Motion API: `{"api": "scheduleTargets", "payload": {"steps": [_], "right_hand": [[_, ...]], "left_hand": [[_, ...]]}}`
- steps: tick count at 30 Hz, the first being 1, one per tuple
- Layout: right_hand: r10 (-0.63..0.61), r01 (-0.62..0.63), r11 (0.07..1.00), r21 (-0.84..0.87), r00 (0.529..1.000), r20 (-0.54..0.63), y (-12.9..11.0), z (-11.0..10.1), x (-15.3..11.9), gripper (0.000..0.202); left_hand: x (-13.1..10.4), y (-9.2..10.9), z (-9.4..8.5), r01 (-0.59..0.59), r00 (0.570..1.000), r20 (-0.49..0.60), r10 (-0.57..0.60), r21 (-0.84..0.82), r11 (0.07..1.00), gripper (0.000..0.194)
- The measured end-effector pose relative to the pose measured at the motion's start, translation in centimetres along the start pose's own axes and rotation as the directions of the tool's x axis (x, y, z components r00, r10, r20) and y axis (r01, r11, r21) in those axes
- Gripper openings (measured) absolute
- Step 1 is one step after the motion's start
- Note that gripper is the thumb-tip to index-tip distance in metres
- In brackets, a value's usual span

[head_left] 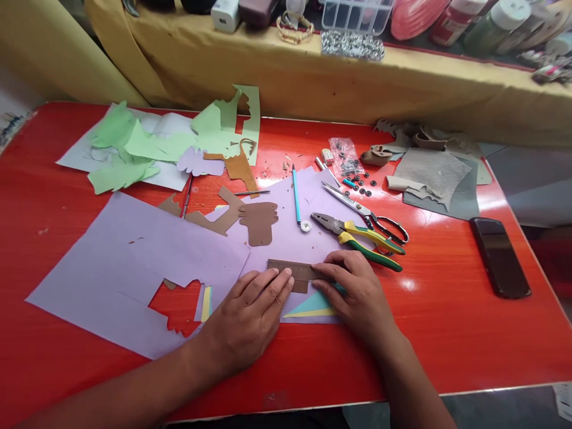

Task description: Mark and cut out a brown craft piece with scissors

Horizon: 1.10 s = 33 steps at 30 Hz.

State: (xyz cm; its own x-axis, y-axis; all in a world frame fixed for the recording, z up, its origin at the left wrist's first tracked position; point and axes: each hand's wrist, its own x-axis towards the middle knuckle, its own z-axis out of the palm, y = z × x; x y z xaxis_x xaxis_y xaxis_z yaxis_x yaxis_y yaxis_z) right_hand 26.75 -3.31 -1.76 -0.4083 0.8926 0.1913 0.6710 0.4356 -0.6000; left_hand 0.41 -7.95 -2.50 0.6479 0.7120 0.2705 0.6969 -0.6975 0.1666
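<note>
Pressing close-set fingers (264, 287) of the left hand (241, 319) down on the brown ruler (301, 270), and resting slightly parted fingers of the right hand (357, 289) at its right end, perhaps pinching, though hard to tell. Holding it over purple paper (290, 238), with a brown piece (300, 287) jutting from its near edge and pliers (348, 233) beyond it. Apparently lining up or measuring; next, probably needing steady pressure.

I can't read a word or number from here: marks on the ruler (289, 269), left of the phone (500, 257), are too fine, lettering on the red jar (452, 22) beyond the phone too small.
</note>
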Motion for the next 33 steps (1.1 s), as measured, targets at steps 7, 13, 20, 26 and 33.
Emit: {"api": "scheduleTargets", "payload": {"steps": [7,13,20,26,33], "right_hand": [[-0.014,0.013,0.999,-0.038,1.000,-0.021,0.0,0.1,-0.2,0.016],[-0.018,0.018,0.999,-0.043,1.000,-0.001,-0.2,0.0,-0.2,0.016],[-0.030,0.036,0.996,-0.079,0.997,0.074,-1.0,-1.1,0.6,0.014],[-0.070,0.082,0.979,-0.185,0.995,0.070,-1.8,-2.2,3.5,0.014],[-0.030,0.080,0.938,-0.336,0.988,0.153,-2.4,-1.6,9.9,0.018]], "left_hand": [[-0.1,0.1,0.3,0.001,1.000,-0.030,0.000,0.024,1.000,0.049],[-0.4,0.1,0.9,0.013,0.998,-0.057,-0.010,0.057,0.998,0.049],[-0.6,0.1,1.6,0.011,0.996,-0.085,-0.003,0.086,0.996,0.050],[-0.6,-0.1,2.0,0.018,0.992,-0.127,-0.007,0.086,0.996,0.047],[-0.3,-0.2,1.8,0.010,0.989,-0.146,0.003,0.085,0.996,0.046]]}}
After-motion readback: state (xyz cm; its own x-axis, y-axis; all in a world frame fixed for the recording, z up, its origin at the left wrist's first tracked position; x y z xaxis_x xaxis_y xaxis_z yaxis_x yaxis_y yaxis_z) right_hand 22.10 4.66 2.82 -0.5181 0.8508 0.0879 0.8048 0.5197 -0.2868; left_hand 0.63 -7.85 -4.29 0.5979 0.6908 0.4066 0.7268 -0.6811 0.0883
